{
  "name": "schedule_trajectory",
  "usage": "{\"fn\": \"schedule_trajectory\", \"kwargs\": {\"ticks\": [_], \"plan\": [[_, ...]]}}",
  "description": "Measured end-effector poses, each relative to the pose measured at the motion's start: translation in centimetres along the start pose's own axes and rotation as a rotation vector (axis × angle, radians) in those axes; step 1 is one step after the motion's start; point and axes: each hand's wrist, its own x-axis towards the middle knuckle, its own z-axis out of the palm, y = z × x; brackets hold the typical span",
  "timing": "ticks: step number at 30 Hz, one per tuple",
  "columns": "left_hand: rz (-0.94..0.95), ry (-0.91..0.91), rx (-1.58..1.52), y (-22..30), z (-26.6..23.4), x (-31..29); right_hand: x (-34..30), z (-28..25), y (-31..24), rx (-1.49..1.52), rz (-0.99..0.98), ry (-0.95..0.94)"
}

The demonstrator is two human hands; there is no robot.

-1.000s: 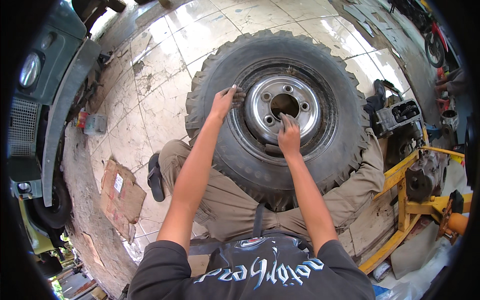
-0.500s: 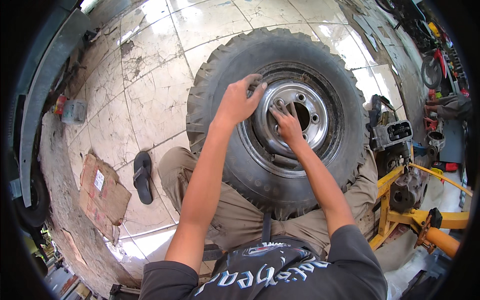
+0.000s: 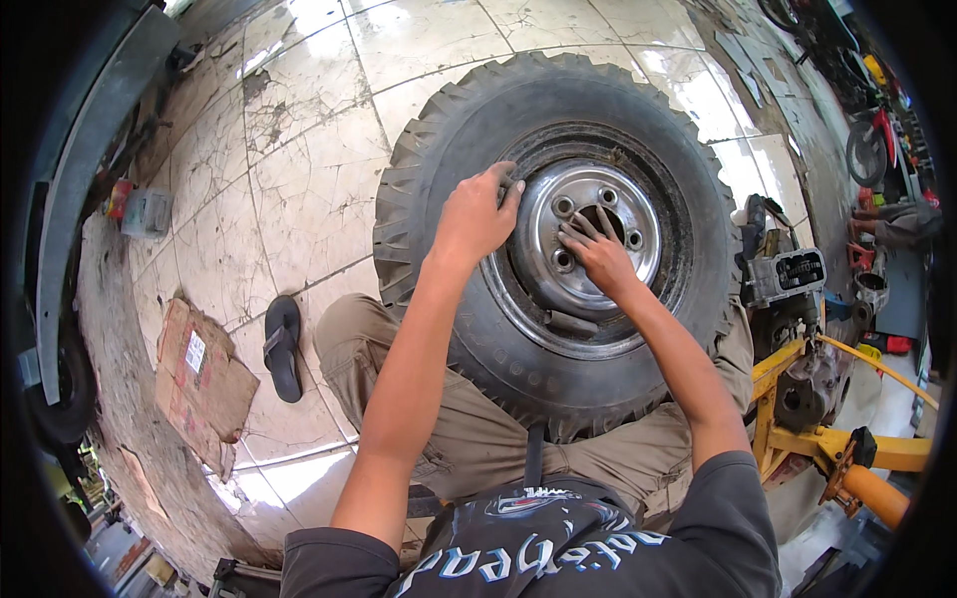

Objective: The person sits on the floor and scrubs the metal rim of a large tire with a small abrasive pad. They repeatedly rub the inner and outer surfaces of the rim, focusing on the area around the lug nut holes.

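A big black tire (image 3: pixel 429 189) with chunky tread lies flat across my crossed legs. Inside it sits a silver steel wheel rim (image 3: pixel 550 184) with a round centre hole and several bolt holes. My left hand (image 3: pixel 477 217) is at the rim's left edge, where it meets the tire. Its fingers are bent and blackened, the thumb stands apart from them, and I see nothing held. On the rim's centre, my right hand (image 3: pixel 606 263) rests with fingers stretched beside the centre hole. A short dark bar-shaped piece (image 3: pixel 571 325) lies in the rim's near channel.
A black sandal (image 3: pixel 283 349) and a torn cardboard piece (image 3: pixel 199 384) lie on the cracked tile floor to the left. A clear plastic container (image 3: pixel 148 216) stands farther left. At right are a metal engine part (image 3: pixel 786 277) and a yellow stand (image 3: pixel 773 424). Another person's arm (image 3: pixel 897 224) shows far right.
My right hand has slid a little right and nearer, uncovering bolt holes on the rim's left side. My left hand has dropped slightly along the rim's edge.
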Motion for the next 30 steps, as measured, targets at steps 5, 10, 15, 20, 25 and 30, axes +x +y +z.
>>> {"fn": "schedule_trajectory", "kwargs": {"ticks": [5,10,15,20,25,30], "plan": [[0.041,-0.001,-0.085,1.2,0.8,0.8,2.5,-0.7,-0.4,-0.057,-0.040,-0.002],[-0.023,0.083,-0.009,-0.5,4.4,0.2,-0.1,0.3,0.6,0.070,0.012,-0.012],[0.004,0.167,-0.147,-0.5,6.4,0.4,2.2,0.2,-0.1,0.004,0.018,0.010],[-0.089,0.159,-0.179,-0.2,5.0,0.3,0.9,0.8,0.2,0.041,0.028,0.008],[-0.089,0.160,-0.200,-0.1,5.0,0.8,1.4,-0.2,0.3,0.015,0.007,-0.057],[-0.089,0.179,-0.219,-0.2,5.1,0.7,-0.1,0.5,-0.6,0.051,0.039,0.014]]}}
